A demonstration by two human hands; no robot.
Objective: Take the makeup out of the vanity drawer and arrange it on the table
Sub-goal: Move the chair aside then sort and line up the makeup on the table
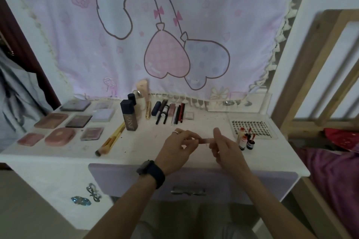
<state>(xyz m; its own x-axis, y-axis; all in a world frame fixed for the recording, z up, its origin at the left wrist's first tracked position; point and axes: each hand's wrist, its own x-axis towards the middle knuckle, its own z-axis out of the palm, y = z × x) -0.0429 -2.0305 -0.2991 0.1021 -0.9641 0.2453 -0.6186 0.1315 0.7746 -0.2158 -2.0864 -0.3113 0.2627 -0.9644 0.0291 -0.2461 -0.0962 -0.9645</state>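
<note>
Evidently mid-arranging — left hand (177, 146) and right hand (223, 146) pinch the ends of a pink tube (204, 140) above the table (147, 141); next, likely, laying it beside the pencils (171, 111).

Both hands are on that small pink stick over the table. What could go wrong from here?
The pink stick is only pinched at its ends by the left hand and right hand, so it may slip and fall.
The small bottles stand close beside the right hand; a sideways move could topple them.
The brushes lie near the table's front edge and might get knocked off.
</note>
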